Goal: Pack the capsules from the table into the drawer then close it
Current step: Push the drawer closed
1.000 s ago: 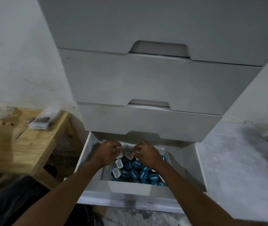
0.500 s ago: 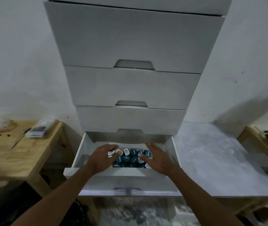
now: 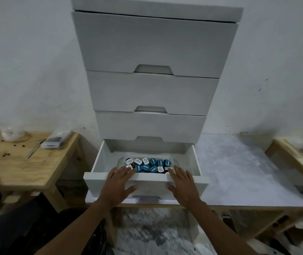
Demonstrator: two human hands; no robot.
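The bottom drawer (image 3: 99,162) of a white chest stands pulled out. Inside it lie several blue and white capsules (image 3: 148,165) in a clear tray. My left hand (image 3: 118,183) lies flat with straight fingers over the left part of the drawer's front panel. My right hand (image 3: 182,183) lies the same way over the right part. Both hands hold nothing; their fingertips reach the panel's top edge, next to the nearest capsules.
The chest stands on a grey table (image 3: 239,172). A wooden table (image 3: 18,168) at the left carries a knife (image 3: 34,148), a clear packet (image 3: 54,141) and scattered beans. Another wooden surface (image 3: 298,159) lies at the right. Three upper drawers are closed.
Both hands have come out of the drawer, let go of the capsules and moved back onto its front panel. The camera has pulled back and tilted up, showing the whole chest.
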